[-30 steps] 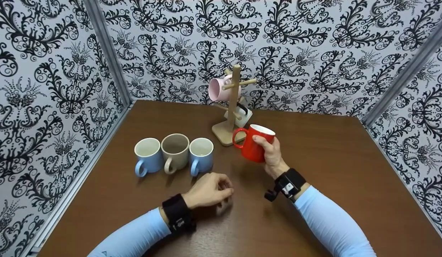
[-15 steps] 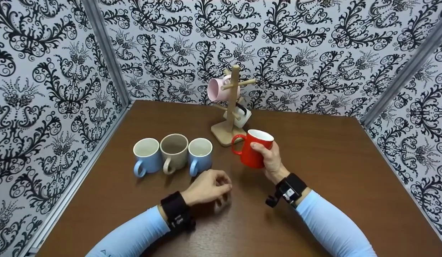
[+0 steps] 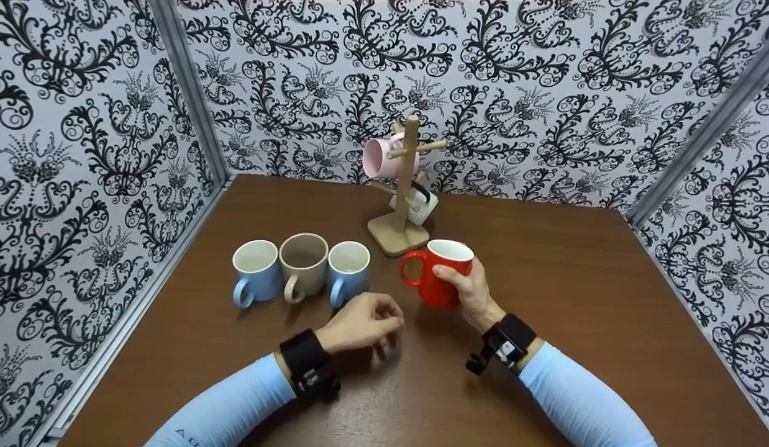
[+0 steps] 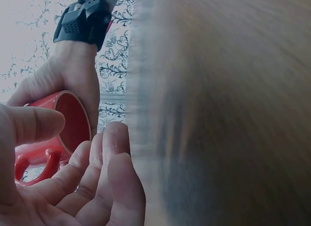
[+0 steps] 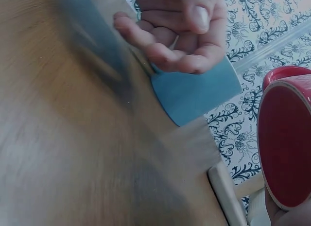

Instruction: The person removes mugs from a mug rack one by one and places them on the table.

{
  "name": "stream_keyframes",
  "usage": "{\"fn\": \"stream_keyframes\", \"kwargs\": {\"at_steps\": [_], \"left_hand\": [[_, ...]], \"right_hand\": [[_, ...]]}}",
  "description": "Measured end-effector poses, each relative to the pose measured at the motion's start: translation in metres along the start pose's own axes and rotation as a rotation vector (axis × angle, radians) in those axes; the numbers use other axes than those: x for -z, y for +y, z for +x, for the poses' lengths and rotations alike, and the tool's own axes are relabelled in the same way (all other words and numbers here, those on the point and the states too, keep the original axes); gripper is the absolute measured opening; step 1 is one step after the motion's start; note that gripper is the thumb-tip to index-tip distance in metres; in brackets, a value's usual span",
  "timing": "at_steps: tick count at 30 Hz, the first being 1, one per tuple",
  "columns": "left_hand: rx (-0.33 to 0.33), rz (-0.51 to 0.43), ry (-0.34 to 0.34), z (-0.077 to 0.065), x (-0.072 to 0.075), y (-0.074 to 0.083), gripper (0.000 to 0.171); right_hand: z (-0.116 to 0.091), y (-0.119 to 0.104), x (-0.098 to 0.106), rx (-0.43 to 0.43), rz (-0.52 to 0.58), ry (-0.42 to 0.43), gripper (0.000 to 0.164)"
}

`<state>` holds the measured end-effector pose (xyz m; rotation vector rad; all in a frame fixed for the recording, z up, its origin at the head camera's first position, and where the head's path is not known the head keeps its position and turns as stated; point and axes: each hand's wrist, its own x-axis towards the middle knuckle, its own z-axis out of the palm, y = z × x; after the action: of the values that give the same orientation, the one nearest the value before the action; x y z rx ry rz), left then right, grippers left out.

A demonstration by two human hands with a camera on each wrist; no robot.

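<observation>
My right hand (image 3: 474,288) grips a red mug (image 3: 435,288) by its body, thumb across the near side, with the handle pointing left. The mug is raised off the table, and its round underside shows in the right wrist view. My left hand (image 3: 359,323) holds nothing; its fingers hang loosely curled just in front of a blue mug (image 3: 349,279). In the left wrist view the fingers (image 4: 116,138) of that hand overlap the red mug. Behind the red mug stands a wooden mug tree (image 3: 406,186) with a pink mug (image 3: 379,158) on an upper peg.
Left of the nearest blue mug stand a beige mug (image 3: 305,276) and another blue mug (image 3: 259,276), in a row, handles toward me. A white mug with a dark handle (image 3: 423,206) hangs low behind the post. Patterned walls (image 3: 515,93) enclose the brown table (image 3: 564,261).
My right hand has come down and slightly toward me with the red mug, away from the mug tree, and the mug now stands more upright. The left hand has barely moved.
</observation>
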<state>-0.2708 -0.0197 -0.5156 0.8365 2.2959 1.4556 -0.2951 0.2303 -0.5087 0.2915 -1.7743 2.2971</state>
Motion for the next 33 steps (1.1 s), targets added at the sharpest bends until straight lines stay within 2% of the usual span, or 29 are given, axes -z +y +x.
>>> {"fn": "stream_keyframes", "kwargs": {"at_steps": [5,12,17,27,33], "left_hand": [[-0.002,-0.003,0.015,0.002,0.001,0.002,0.017],[-0.004,0.033,0.108,0.002,0.000,0.006,0.052],[-0.038,0.036,0.133,0.004,-0.002,0.009,0.058],[-0.066,0.009,0.122,0.009,-0.004,0.016,0.047],[-0.052,-0.100,0.087,0.011,-0.008,0.021,0.038]], "right_hand": [[-0.006,0.000,0.002,0.010,-0.014,-0.039,0.052],[-0.014,0.000,0.006,-0.008,-0.032,-0.103,0.055],[-0.019,0.001,0.008,-0.004,-0.056,-0.152,0.058],[-0.025,0.008,0.009,0.005,-0.051,-0.242,0.065],[-0.026,0.009,0.011,0.013,-0.069,-0.260,0.070]]}}
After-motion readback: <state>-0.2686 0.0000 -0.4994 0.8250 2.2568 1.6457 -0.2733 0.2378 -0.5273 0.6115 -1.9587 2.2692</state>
